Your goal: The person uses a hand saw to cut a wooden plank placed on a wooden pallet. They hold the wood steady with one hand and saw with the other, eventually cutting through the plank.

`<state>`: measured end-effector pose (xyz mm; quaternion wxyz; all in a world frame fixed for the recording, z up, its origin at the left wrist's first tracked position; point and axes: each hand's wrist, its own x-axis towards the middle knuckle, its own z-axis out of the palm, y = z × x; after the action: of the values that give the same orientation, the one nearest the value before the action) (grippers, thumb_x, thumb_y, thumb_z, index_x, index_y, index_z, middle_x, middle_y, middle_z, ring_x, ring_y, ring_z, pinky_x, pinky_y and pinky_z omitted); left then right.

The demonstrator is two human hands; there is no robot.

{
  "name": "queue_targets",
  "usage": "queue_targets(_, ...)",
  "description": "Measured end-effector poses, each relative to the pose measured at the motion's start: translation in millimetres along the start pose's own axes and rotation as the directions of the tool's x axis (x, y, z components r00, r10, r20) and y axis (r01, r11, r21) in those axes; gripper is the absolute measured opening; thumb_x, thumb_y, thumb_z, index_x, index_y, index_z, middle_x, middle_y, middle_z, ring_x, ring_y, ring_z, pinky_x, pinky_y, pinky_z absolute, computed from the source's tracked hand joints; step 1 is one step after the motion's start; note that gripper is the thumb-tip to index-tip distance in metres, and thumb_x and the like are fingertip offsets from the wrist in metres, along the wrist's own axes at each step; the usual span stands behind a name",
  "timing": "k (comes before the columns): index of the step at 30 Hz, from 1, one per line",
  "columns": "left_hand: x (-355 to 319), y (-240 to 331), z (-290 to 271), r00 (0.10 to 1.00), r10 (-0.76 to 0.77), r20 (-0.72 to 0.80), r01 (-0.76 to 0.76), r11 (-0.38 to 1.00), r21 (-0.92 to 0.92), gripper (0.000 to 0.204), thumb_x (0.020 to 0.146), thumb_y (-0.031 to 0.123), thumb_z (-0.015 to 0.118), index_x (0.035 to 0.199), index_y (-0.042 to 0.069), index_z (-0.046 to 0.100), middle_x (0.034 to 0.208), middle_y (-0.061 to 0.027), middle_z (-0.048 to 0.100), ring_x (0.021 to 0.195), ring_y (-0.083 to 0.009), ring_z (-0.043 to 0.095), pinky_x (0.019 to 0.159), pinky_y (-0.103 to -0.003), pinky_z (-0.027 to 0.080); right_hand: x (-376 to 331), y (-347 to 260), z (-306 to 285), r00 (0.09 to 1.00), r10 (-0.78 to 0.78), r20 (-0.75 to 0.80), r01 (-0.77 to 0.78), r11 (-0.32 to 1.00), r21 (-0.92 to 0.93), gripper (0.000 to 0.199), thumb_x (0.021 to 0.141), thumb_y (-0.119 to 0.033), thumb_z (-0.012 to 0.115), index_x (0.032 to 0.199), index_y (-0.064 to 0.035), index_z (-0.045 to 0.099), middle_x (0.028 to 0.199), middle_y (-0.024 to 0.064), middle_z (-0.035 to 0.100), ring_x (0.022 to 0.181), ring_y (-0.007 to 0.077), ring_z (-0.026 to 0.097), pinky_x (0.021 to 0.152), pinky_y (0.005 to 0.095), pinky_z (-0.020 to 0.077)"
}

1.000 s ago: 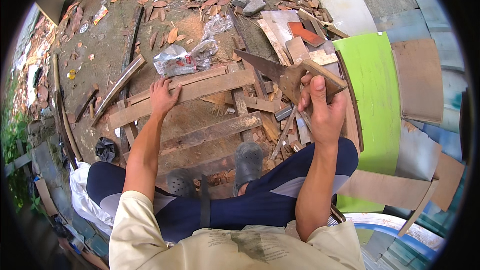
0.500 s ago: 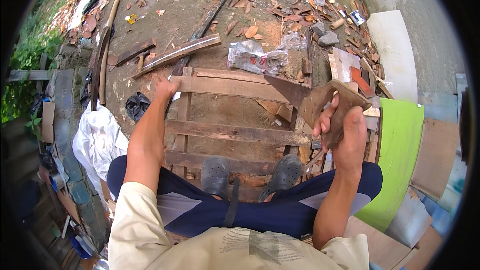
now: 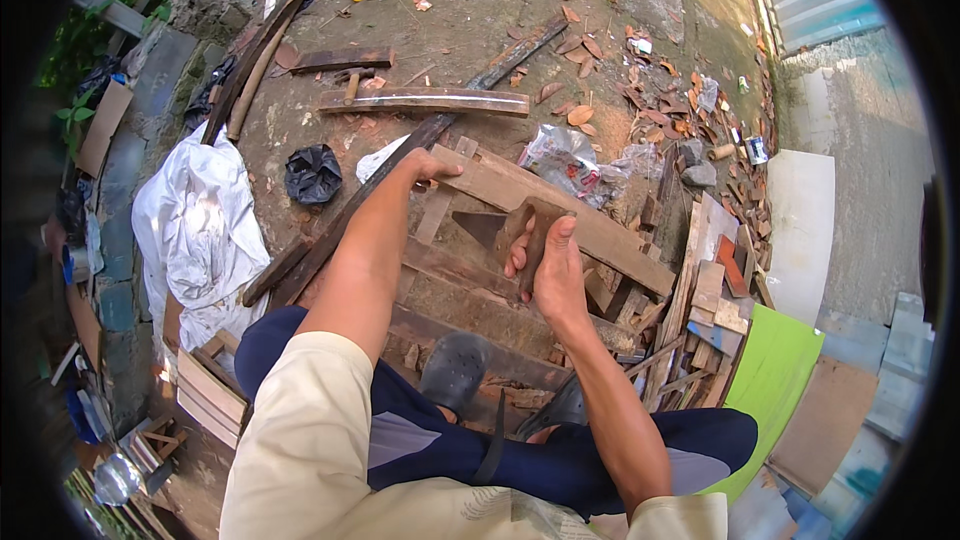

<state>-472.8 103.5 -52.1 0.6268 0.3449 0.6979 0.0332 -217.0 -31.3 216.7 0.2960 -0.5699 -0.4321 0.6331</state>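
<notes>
My right hand (image 3: 562, 280) is wrapped round the wooden handle of a handsaw (image 3: 538, 225). The saw's dark blade points left, foreshortened, over a slatted wooden frame (image 3: 455, 265). Along the far side of that frame runs a brown plank (image 3: 585, 225), slanting down to the right. My left hand (image 3: 428, 168) grips the plank's left end, with the fingers partly hidden over its far edge. The blade is near the plank, but I cannot tell whether they touch. A dark clog (image 3: 455, 372) on my foot shows at the frame's near slats.
Beyond the frame lie a loose board (image 3: 425, 102), a long dark beam (image 3: 490, 70) and clear plastic (image 3: 560, 160). A black bag (image 3: 312, 175) and a white sack (image 3: 200, 230) are at left. Wood offcuts (image 3: 708, 290) and a green panel (image 3: 765, 380) lie at right.
My right hand has brought the saw left and lower, over the frame. The view has turned, so the frame and plank now slant. My left hand still grips the plank's end.
</notes>
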Motion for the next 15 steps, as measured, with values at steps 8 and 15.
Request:
queue_targets(8,-34.5,7.5,11.4,0.998,0.064,-0.012,-0.065,0.993,-0.098,0.115,0.075,0.055,0.088,0.149,-0.013,0.032,0.142,-0.025,0.053,0.119,-0.0371,0.064,0.092,-0.048,0.06,53.4,13.8,47.4,0.997,-0.057,-0.057,0.06,0.997,0.051,0.072,0.102,-0.073,0.028,0.103,-0.0043,0.049,0.069,0.0034,0.052,0.061,0.0151,0.057,0.055,0.0308,0.0462)
queue_targets(15,-56.0,16.9,12.8,0.988,0.112,-0.102,-0.117,0.992,-0.042,0.111,0.075,0.049,0.088,0.147,-0.017,0.035,0.136,-0.0288,0.058,0.12,-0.0349,0.064,0.087,-0.045,0.06,67.6,22.6,89.8,0.983,-0.166,-0.081,0.159,0.983,-0.09,0.079,0.1,-0.078,0.023,0.102,-0.0032,0.048,0.069,0.0029,0.051,0.059,0.0153,0.057,0.051,0.0302,0.0448)
